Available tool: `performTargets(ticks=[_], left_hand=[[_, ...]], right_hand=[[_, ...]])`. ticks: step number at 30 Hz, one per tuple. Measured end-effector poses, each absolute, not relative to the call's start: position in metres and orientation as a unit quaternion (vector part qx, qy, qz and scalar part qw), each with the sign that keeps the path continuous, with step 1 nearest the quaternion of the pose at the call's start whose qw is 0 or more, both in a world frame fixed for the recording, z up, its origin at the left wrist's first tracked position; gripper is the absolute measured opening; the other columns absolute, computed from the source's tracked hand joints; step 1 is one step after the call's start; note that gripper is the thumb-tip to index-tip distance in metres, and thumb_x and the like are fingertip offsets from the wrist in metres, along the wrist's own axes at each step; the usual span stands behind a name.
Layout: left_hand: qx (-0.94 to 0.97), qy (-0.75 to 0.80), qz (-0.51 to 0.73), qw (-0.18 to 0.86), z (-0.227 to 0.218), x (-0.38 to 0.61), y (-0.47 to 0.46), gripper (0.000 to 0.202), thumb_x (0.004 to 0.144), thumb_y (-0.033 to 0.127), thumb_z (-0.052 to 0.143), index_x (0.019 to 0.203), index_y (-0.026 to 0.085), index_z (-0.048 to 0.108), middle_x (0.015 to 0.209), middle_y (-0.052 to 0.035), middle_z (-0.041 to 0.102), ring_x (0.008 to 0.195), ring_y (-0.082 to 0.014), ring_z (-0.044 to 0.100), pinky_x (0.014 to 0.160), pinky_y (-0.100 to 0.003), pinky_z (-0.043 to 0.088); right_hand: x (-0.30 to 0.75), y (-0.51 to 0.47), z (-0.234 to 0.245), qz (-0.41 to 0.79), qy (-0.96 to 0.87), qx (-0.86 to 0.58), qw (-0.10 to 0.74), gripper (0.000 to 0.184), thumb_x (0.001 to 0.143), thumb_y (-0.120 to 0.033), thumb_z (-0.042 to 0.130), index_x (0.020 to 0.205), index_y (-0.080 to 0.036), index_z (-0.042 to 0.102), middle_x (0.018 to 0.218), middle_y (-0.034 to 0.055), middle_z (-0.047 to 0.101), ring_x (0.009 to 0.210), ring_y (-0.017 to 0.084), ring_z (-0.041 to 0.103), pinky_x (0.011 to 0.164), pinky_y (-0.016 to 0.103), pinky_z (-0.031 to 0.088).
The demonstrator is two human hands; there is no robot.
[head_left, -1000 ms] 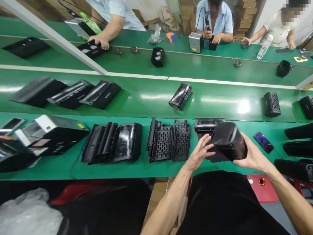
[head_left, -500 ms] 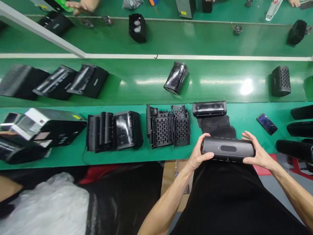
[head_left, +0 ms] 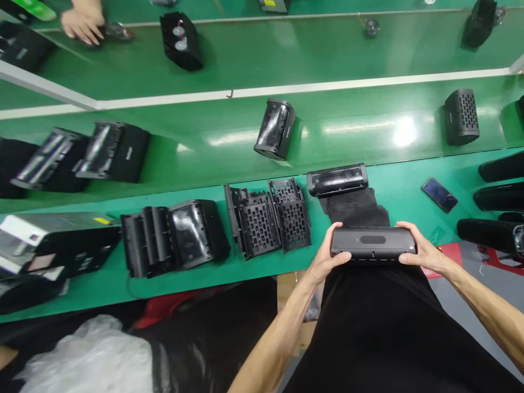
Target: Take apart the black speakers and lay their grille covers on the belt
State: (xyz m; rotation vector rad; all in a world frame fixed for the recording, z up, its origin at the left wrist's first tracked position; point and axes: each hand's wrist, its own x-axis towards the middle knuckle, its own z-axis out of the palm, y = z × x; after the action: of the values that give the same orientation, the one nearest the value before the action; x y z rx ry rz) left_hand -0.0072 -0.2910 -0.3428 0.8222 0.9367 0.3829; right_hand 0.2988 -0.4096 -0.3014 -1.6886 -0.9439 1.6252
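I hold a long black speaker body (head_left: 372,243) level across the near edge of the green bench (head_left: 388,191). My left hand (head_left: 327,259) grips its left end and my right hand (head_left: 420,251) grips its right end, fingers wrapped round. Just beyond it lies a dark cloth sheet (head_left: 354,208), and past that a second black speaker with a mesh front (head_left: 337,179). Left of my hands stand black perforated grille panels (head_left: 268,218) leaning in a row.
More black housings (head_left: 176,237) and a silver-topped box (head_left: 53,243) sit left on the bench. A phone (head_left: 439,194) lies to the right, beside long black parts (head_left: 499,202). Speakers (head_left: 275,129) ride the conveyor belt. Another person's hand (head_left: 82,24) works at the far side.
The speaker body went from tilted on end in my right hand to lying level, gripped at both ends. My view has dropped toward the bench and swung slightly.
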Motion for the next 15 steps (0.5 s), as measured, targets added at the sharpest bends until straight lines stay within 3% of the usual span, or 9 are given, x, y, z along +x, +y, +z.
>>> performTargets(ticks=[7, 12, 15], left_hand=[[0.316, 0.516, 0.227, 0.763, -0.347, 0.012, -0.298, 0.089, 0.064, 0.046, 0.09, 0.143, 0.026, 0.055, 0.108, -0.0025, 0.074, 0.104, -0.0274, 0.07, 0.097, -0.037, 0.053], [0.292, 0.536, 0.165, 0.775, -0.347, 0.014, -0.265, 0.089, 0.063, 0.052, 0.094, 0.141, 0.024, 0.061, 0.116, -0.0076, 0.077, 0.112, -0.0317, 0.071, 0.103, -0.042, 0.052], [0.292, 0.526, 0.188, 0.777, -0.335, 0.021, -0.228, 0.085, 0.071, 0.061, 0.089, 0.143, 0.025, 0.063, 0.129, -0.0122, 0.074, 0.12, -0.0349, 0.068, 0.104, -0.046, 0.053]], right_hand=[[0.297, -0.403, -0.312, 0.601, -0.317, -0.67, 0.3, 0.08, 0.081, -0.061, 0.084, 0.148, -0.029, 0.053, 0.128, 0.0073, 0.066, 0.118, 0.034, 0.064, 0.103, 0.046, 0.054], [0.308, -0.391, -0.319, 0.616, -0.345, -0.658, 0.264, 0.096, 0.067, -0.061, 0.094, 0.149, -0.027, 0.054, 0.142, 0.0113, 0.062, 0.127, 0.037, 0.063, 0.109, 0.05, 0.052], [0.323, -0.382, -0.324, 0.589, -0.357, -0.662, 0.295, 0.09, 0.065, -0.062, 0.095, 0.141, -0.027, 0.062, 0.142, 0.011, 0.065, 0.133, 0.038, 0.061, 0.116, 0.051, 0.047]])
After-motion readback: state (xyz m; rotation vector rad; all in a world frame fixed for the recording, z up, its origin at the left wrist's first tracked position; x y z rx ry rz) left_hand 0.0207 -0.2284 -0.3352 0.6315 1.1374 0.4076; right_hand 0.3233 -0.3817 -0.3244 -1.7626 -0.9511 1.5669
